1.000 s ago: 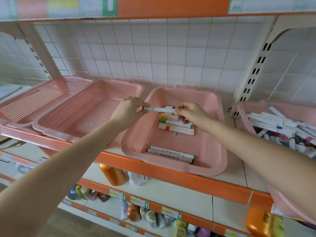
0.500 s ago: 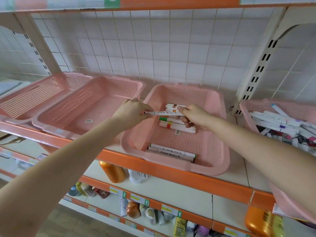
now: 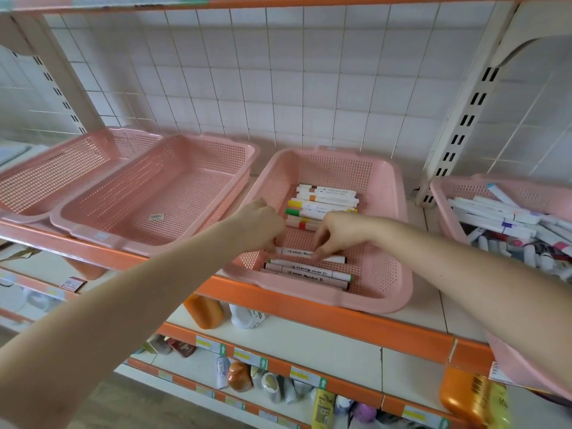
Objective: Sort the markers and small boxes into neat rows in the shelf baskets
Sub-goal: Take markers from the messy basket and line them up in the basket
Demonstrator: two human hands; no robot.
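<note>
Pinching marker [image 3: 297,252] ends, curled fingers of left hand [image 3: 260,226] and right hand [image 3: 337,233], axis left-right.

We see soft, even, bright light across the white tiled wall [image 3: 278,72], with only a faint shadow inside the pink perforated plastic basket [image 3: 404,230]. The wide lens bows the cream slotted metal upright [image 3: 473,100], and the bare left forearm [image 3: 93,335] nearest us looks blurred.

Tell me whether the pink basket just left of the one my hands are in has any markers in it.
Empty of markers: the basket shows only bare mesh floor and a small barcode sticker.
</note>
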